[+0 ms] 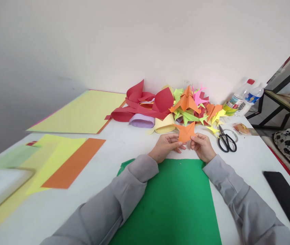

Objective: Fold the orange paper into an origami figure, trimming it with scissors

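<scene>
A folded orange paper piece (186, 132) with pointed corners is held up between my two hands, above the far edge of a green sheet (175, 200). My left hand (167, 145) grips its left side, thumb in front and fingers behind. On its lower right corner, my right hand (202, 145) pinches the paper between thumb and fingers. Just behind the hands lies a heap of folded paper shapes, with an orange one (186, 101) on top and a cream paper loop (165, 125) in front.
Black-handled scissors (227, 139) and a tape roll (233, 133) lie right of my hands. Two bottles (242, 95) stand at the back right. Yellow sheets (83, 112), an orange strip (74, 163) and a white device (1, 187) lie left. A black flat object (286, 200) lies at the right edge.
</scene>
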